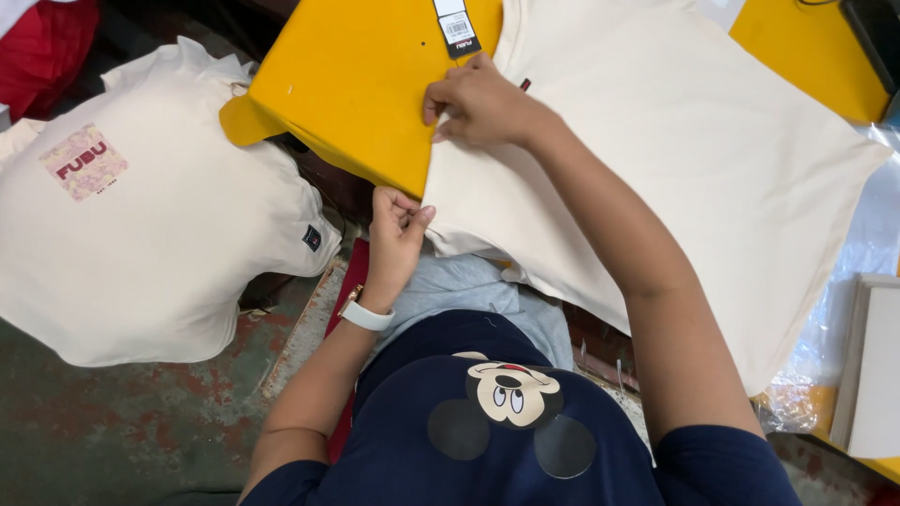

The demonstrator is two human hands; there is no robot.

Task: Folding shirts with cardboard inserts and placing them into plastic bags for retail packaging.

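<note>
A cream T-shirt (675, 150) lies flat on a yellow table (356, 84). My right hand (478, 98) presses on the shirt's left edge near the top, fingers curled, close to a hanging paper tag (457, 28). My left hand (394, 239), with a white wristband, pinches the shirt's lower left corner at the table's edge.
A pile of cream T-shirts (141, 215) with a pink square print lies to the left over a worn green floor. Clear plastic sheeting (862, 272) and a white flat box (872, 365) sit at the right. Red cloth (47, 47) shows at the top left.
</note>
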